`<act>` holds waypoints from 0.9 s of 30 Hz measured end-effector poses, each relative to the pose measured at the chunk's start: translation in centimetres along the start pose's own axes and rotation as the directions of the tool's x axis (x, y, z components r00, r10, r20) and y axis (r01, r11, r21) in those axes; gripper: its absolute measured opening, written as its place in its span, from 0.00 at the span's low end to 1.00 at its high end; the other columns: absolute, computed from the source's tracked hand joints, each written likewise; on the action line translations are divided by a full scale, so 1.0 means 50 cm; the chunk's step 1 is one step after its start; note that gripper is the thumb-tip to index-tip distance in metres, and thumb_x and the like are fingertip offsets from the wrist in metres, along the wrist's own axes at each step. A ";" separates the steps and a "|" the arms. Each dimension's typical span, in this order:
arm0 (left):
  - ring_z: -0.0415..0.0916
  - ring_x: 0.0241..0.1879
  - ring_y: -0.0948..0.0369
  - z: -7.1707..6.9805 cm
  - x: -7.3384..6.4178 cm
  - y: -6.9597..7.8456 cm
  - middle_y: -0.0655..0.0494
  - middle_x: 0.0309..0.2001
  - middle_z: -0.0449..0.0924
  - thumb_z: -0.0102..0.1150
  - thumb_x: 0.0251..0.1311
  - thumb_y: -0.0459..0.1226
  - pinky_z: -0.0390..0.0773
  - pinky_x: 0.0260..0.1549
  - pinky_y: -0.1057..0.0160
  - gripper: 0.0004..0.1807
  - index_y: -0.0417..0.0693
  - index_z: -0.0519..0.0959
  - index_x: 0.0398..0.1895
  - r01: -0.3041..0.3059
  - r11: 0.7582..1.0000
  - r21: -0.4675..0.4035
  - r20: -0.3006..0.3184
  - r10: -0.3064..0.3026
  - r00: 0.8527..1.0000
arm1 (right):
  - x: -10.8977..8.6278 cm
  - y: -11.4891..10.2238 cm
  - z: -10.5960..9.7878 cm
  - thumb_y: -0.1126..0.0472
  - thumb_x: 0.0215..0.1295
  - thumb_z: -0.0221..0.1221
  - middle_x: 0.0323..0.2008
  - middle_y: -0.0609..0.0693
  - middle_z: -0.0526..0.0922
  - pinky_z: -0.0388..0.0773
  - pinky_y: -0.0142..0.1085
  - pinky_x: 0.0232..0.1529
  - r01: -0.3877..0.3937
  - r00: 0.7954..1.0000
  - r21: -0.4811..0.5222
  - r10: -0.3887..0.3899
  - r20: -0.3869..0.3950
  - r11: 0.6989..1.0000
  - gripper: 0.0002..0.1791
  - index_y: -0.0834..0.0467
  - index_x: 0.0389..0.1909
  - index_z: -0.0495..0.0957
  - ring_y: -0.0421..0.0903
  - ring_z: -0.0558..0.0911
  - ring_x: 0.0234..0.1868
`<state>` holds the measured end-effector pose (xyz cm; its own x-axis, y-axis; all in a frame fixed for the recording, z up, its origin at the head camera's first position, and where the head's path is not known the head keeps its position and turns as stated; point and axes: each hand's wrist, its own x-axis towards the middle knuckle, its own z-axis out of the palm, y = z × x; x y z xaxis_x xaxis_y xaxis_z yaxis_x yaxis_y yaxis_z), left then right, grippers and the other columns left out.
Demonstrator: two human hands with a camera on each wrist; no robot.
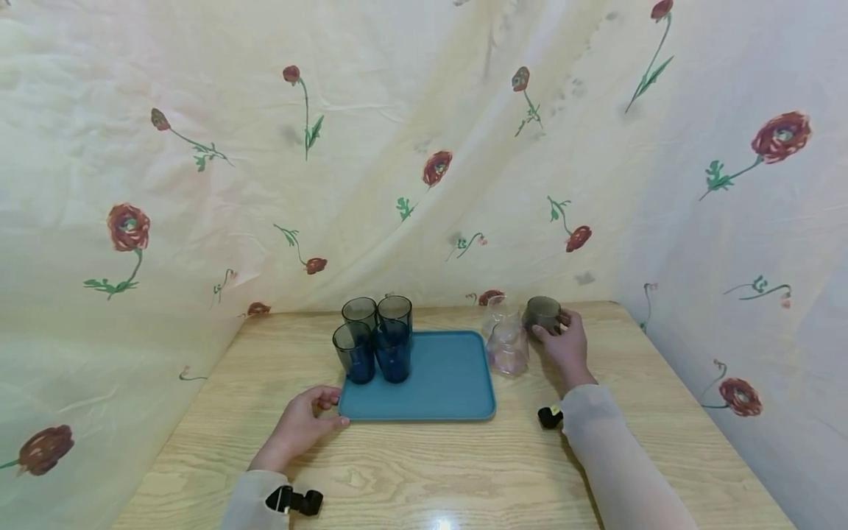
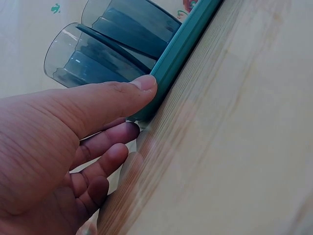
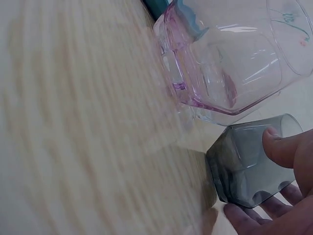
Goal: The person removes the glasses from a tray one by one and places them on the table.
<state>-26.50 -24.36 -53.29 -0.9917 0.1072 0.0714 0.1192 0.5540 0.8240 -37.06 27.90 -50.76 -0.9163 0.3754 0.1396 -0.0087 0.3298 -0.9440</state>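
Note:
My left hand (image 1: pixel 303 425) grips the front left corner of a blue tray (image 1: pixel 450 377); in the left wrist view the thumb lies along the tray's edge (image 2: pixel 173 63). Several tall smoky glasses (image 1: pixel 354 355) stand upright in a cluster on the tray's left part. At the right, my right hand (image 1: pixel 566 347) holds a short grey tinted glass (image 1: pixel 542 313), thumb on one side and fingers round the other. In the right wrist view this grey glass (image 3: pixel 254 156) has a faceted base, close to the table. Beside it stands a clear pinkish glass (image 3: pixel 230 63).
Another clear glass (image 1: pixel 501 308) stands behind the pinkish one, just right of the tray. All rest on a light wooden table (image 1: pixel 411 471). A cloth with red flowers (image 1: pixel 371 147) hangs behind and along both sides of the table.

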 end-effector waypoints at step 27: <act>0.78 0.48 0.59 0.000 0.002 -0.006 0.59 0.47 0.82 0.81 0.55 0.38 0.77 0.55 0.51 0.27 0.49 0.84 0.59 -0.014 1.000 -0.011 0.005 0.014 1.000 | -0.003 0.034 0.009 0.59 0.75 0.64 0.80 0.62 0.56 0.63 0.54 0.74 0.029 0.998 0.144 -0.037 0.055 0.989 0.45 0.52 0.84 0.50 0.64 0.62 0.77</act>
<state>-26.65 -24.52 -53.53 -0.9896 0.1193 0.0799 0.1325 0.5436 0.8288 -37.12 28.02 -52.53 -0.9358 0.3150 0.1581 -0.0928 0.2126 -0.9727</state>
